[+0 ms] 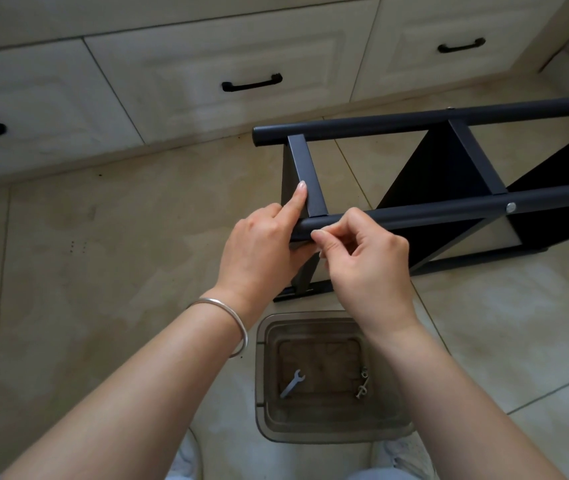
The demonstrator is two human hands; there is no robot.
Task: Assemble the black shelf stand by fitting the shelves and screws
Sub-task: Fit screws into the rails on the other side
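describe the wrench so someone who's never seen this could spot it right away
Find the translucent plastic bin on the tiled floor, nearest the camera, between the person's forearms and just below the black shelf stand. The wrench lies on its bottom, left side. It is a flat grey open-ended piece, unlike the small screws clustered at the bin's right.

The black shelf stand (449, 174) lies on its side on the floor at right, shelves fitted; one silver screw (511, 207) shows in its near tube.

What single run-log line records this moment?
stand: on its side, floor | left hand: grips near tube end | right hand: pinches at tube | wrench: in tray
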